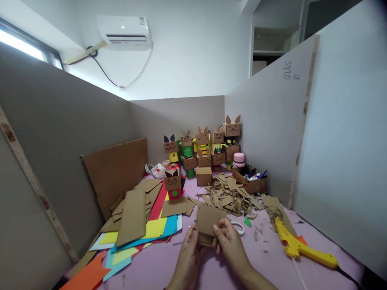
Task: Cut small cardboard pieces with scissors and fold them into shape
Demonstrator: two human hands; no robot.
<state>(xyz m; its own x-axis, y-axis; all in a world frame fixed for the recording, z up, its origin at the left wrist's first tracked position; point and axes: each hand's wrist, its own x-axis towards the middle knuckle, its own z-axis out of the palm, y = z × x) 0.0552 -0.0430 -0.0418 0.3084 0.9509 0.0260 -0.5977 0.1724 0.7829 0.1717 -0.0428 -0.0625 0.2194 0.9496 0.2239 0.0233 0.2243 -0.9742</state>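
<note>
Two bare hands in view: the left hand (190, 247) and right hand (230, 240) both close on the edges of brown, square, flat cardboard pieces (211, 219), over the front middle of the light purple tabletop (157, 266). We judge the cardboard light, fairly stiff, not slippery, prone to creasing at corners; we'd pinch opposite sides gently, thumbs on the face. We see a white plastic loop handle (242, 230) just beside the right hand. Layer count: can't tell.
</note>
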